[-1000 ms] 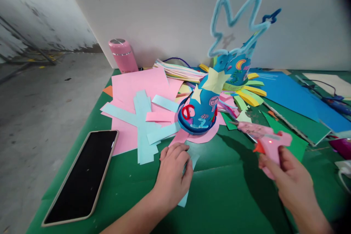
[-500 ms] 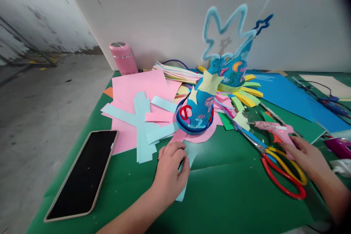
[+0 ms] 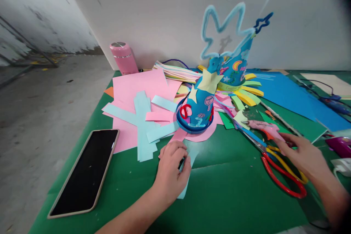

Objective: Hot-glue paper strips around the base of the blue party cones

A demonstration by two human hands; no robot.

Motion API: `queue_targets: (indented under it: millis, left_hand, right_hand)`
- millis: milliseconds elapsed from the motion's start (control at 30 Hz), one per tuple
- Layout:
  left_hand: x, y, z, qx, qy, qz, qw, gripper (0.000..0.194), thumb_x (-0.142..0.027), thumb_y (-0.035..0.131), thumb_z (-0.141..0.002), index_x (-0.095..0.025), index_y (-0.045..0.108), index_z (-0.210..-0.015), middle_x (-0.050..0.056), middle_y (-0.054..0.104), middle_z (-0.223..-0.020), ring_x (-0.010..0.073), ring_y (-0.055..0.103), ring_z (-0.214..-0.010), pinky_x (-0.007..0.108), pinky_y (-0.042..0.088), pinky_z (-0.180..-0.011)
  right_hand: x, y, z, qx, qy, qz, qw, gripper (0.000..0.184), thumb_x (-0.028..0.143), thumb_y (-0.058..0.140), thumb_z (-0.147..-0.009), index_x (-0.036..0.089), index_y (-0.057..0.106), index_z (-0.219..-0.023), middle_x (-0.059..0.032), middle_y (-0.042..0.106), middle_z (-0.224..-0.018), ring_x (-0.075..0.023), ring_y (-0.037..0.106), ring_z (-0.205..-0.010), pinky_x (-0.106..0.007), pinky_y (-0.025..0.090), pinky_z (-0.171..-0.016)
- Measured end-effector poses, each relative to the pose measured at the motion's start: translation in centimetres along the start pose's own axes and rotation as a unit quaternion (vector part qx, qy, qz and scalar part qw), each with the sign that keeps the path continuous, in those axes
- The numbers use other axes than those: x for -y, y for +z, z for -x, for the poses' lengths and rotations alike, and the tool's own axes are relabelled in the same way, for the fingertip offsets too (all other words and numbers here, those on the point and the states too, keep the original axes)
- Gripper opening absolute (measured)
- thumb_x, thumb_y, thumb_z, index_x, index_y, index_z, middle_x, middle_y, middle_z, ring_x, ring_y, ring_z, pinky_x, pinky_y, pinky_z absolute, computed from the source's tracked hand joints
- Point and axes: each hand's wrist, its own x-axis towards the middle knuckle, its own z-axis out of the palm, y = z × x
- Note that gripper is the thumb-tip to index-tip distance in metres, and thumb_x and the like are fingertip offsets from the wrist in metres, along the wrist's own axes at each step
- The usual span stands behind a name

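My left hand [image 3: 173, 166], fingers curled and closed, presses on a light blue paper strip [image 3: 184, 188] lying on the table. Its fingertips are partly hidden. In my right hand [image 3: 304, 155] is a pink glue gun [image 3: 264, 127], its nozzle pointing left. The gun is just above a pair of scissors [image 3: 285, 179] with red and yellow handles. Ahead of my left hand stands a decorated blue paper cone hat [image 3: 201, 108] with pale yellow stars and a fuzzy light blue wire shape on top.
A second blue cone hat [image 3: 236, 67] with a yellow-green fringe stands behind. Light blue strips [image 3: 145, 131] lie over pink paper sheets [image 3: 124, 91]. A phone [image 3: 85, 172] is at the left, a pink flask [image 3: 124, 58] at the back, blue card [image 3: 298, 98] to the right.
My right hand has shifted slightly up and left with the glue gun, which now lies flatter, its nozzle a little farther left. My left hand has stayed nearly still on the strip.
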Motion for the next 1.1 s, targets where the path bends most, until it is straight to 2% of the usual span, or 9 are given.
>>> queue_targets:
  millis: [100,167,267,367,433,500,767,967,1100]
  left_hand:
    - [-0.2,-0.2,0.0,0.003,-0.007,0.026,1.0,0.013,-0.01,0.04,-0.077,-0.019,0.044,-0.068,0.005,0.053,-0.082,0.0187,0.05,-0.082,0.036,0.039,-0.073]
    - [-0.5,-0.4,-0.1,0.006,-0.014,0.049,0.999,0.013,-0.011,0.04,-0.078,-0.019,0.042,-0.068,0.004,0.051,-0.078,0.018,0.048,-0.079,0.034,0.039,-0.071]
    - [-1.1,-0.6,-0.3,0.013,-0.047,0.098,0.994,0.013,-0.016,0.04,-0.079,-0.02,0.039,-0.067,0.002,0.046,-0.071,0.0158,0.045,-0.07,0.03,0.039,-0.065]
    - [-1.8,-0.9,-0.4,0.014,-0.119,0.135,0.984,0.014,-0.021,0.042,-0.079,-0.02,0.04,-0.066,0.0,0.042,-0.067,0.0138,0.043,-0.063,0.026,0.037,-0.057]
    - [-2.1,-1.2,-0.5,-0.001,-0.165,0.144,0.976,0.014,-0.022,0.044,-0.077,-0.019,0.041,-0.064,-0.001,0.041,-0.064,0.0133,0.042,-0.062,0.025,0.035,-0.054]
    - [-2.4,-1.4,-0.6,-0.01,-0.199,0.159,0.967,0.015,-0.024,0.046,-0.076,-0.019,0.043,-0.063,-0.002,0.04,-0.062,0.0128,0.042,-0.06,0.024,0.034,-0.053]
    - [-2.1,-1.1,-0.9,0.013,-0.212,0.144,0.967,0.018,-0.027,0.047,-0.076,-0.019,0.046,-0.06,-0.002,0.045,-0.059,0.0131,0.046,-0.058,0.024,0.037,-0.052]
    - [-0.2,-1.4,-2.0,-0.002,-0.048,-0.03,0.998,0.014,-0.019,0.043,-0.078,-0.019,0.051,-0.09,0.004,0.057,-0.077,0.0192,0.053,-0.075,0.036,0.043,-0.07]
    - [1.1,-1.4,-3.1,0.028,0.038,-0.091,0.995,0.014,-0.013,0.039,-0.079,-0.017,0.051,-0.085,0.006,0.057,-0.079,0.0208,0.052,-0.078,0.037,0.043,-0.068]
  right_hand:
    - [1.5,-0.7,1.2,-0.029,0.011,0.026,0.999,0.035,0.043,0.06,-0.066,0.015,0.064,-0.087,-0.015,0.063,-0.08,-0.0211,0.057,-0.062,-0.032,0.038,-0.049]
    - [3.8,-0.5,3.0,-0.064,0.016,-0.081,0.995,0.031,0.039,0.055,-0.072,0.018,0.06,-0.095,-0.012,0.063,-0.085,-0.021,0.057,-0.071,-0.031,0.042,-0.055]
    - [8.6,0.9,6.7,0.088,-0.032,-0.262,0.96,0.023,0.036,0.054,-0.074,0.019,0.057,-0.09,-0.0077,0.06,-0.086,-0.0184,0.057,-0.075,-0.029,0.045,-0.063]
    - [13.0,2.9,10.4,0.296,-0.03,-0.398,0.867,0.02,0.034,0.052,-0.077,0.019,0.049,-0.091,-0.0045,0.057,-0.082,-0.015,0.056,-0.074,-0.026,0.047,-0.064]
    - [15.0,4.0,12.2,0.333,-0.03,-0.448,0.829,0.016,0.033,0.049,-0.08,0.02,0.044,-0.086,-0.0035,0.055,-0.083,-0.0119,0.052,-0.068,-0.023,0.045,-0.061]
    - [16.1,4.6,13.4,0.331,-0.031,-0.476,0.814,0.015,0.033,0.049,-0.08,0.02,0.04,-0.081,-0.0017,0.052,-0.082,-0.0102,0.048,-0.065,-0.022,0.043,-0.058]
    - [17.0,5.7,14.3,0.267,-0.015,-0.471,0.841,0.017,0.029,0.048,-0.08,0.021,0.034,-0.076,0.0025,0.042,-0.07,-0.0085,0.042,-0.058,-0.02,0.038,-0.053]
    - [16.7,5.6,12.5,0.3,-0.038,-0.354,0.885,0.014,0.029,0.046,-0.08,0.021,0.036,-0.074,0.0049,0.04,-0.061,-0.009,0.04,-0.052,-0.02,0.035,-0.05]
    - [16.9,5.7,11.2,0.303,-0.079,-0.274,0.909,0.01,0.025,0.045,-0.078,0.021,0.037,-0.074,0.0047,0.044,-0.058,-0.01,0.044,-0.051,-0.021,0.034,-0.049]
